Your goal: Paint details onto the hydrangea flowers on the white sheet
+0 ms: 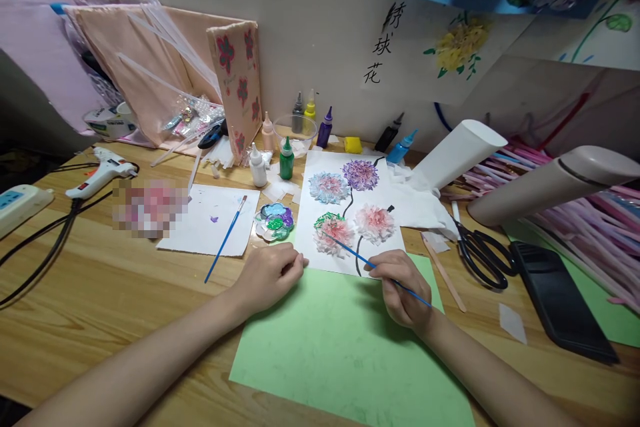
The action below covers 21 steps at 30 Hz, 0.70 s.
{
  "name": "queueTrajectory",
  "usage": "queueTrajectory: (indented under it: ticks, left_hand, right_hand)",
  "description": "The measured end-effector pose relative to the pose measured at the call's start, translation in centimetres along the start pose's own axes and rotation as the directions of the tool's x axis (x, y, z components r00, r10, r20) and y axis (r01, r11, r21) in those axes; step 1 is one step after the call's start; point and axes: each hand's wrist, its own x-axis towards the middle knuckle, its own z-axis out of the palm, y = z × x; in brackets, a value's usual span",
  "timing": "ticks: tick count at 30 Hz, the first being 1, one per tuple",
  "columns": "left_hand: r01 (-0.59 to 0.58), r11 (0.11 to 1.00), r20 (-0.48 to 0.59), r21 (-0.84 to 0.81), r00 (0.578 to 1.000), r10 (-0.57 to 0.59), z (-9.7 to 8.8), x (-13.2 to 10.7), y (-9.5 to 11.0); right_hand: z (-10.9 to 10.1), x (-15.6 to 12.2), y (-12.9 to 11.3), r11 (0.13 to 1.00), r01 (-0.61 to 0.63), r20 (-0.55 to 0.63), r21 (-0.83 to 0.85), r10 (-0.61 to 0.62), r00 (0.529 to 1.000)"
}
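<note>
My right hand (404, 285) grips a thin blue paintbrush (360, 257) over a white sheet (310, 270). The brush's tip reaches the lower-left pink paper flower (333, 237), whose upper petals carry green paint. Also on this sheet are a purple flower (360, 175), a pale blue one (329, 187) and another pink one (376, 222), with dark painted stems. Curled and holding nothing visible, my left hand (273, 277) rests by the sheet's lower-left corner. Just beyond it sits a flower-shaped palette (275, 222) with green, blue and purple paint.
Green paper (345, 347) lies beneath the sheet. Paint bottles (287, 159) stand behind it. To the left are a second brush (225, 239) on white paper and a glue gun (103, 172). Scissors (485, 253), a phone (560, 300) and a grey flask (540, 187) lie right.
</note>
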Motion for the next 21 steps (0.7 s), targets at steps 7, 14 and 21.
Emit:
queueTrajectory:
  ticks: [7,14,21]
  left_hand:
    - [0.003,1.000,0.003,0.005,1.000,-0.003,0.12,-0.04,-0.03]
    - [0.001,1.000,0.007,0.011,1.000,-0.001,-0.02,-0.04,0.06]
    - [-0.004,1.000,-0.003,0.002,1.000,0.004,0.11,-0.13,-0.02]
  right_hand:
    - [-0.03,-0.02,0.03,0.994,0.080,0.011,-0.074,-0.079,0.997]
    - [-0.26,0.20,-0.34,0.969,0.183,0.052,-0.166,-0.177,0.983]
    - [-0.58,0.00,-0.34,0.975,0.148,0.008,-0.163,-0.149,0.989]
